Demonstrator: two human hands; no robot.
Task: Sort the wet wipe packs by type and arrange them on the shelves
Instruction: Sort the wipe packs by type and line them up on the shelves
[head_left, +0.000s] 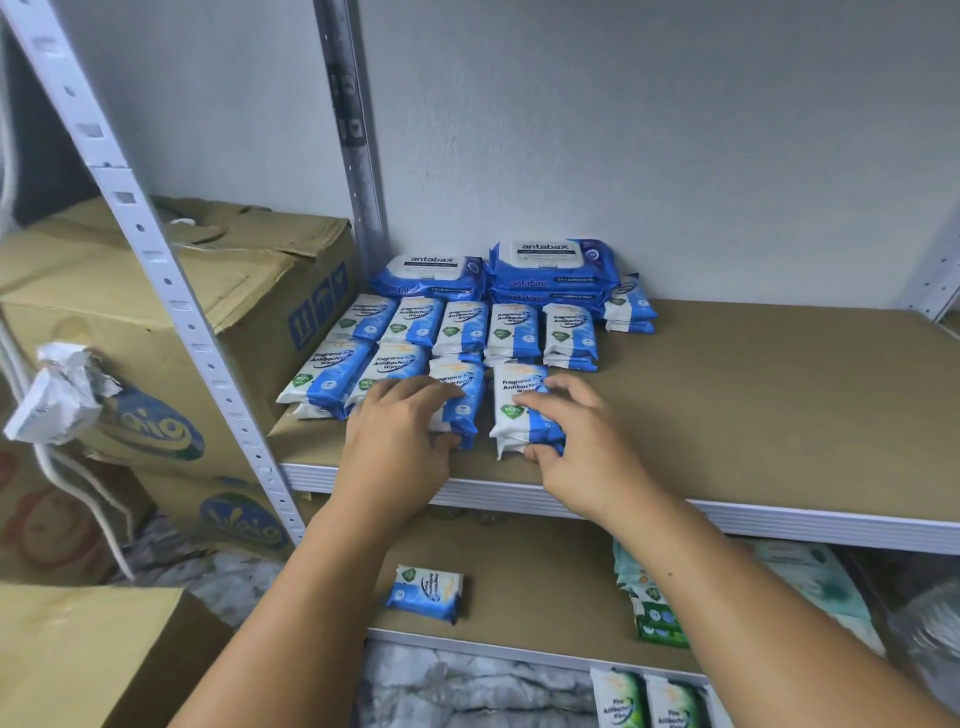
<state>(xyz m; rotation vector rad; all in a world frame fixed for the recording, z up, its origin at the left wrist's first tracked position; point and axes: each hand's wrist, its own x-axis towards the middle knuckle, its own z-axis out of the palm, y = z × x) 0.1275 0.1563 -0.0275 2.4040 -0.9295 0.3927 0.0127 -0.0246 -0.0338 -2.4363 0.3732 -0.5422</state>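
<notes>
Several small blue-and-white antibacterial wipe packs (462, 327) lie in two rows on the brown upper shelf (753, 415). Behind them, larger blue antabax packs (550, 265) are stacked against the wall. My left hand (400, 441) grips a small stack of the blue-and-white packs (465, 395) in the front row, fingers over its top and thumb at its near end. My right hand (576, 441) grips the neighbouring stack (514, 410) the same way. One more blue-and-white pack (426, 592) lies alone on the lower shelf.
Green and pale-green wipe packs (654, 613) sit at the right of the lower shelf, and green pine packs (649, 701) below that. Cardboard boxes (182, 322) stand left of the white shelf upright (171, 291). The right half of the upper shelf is bare board.
</notes>
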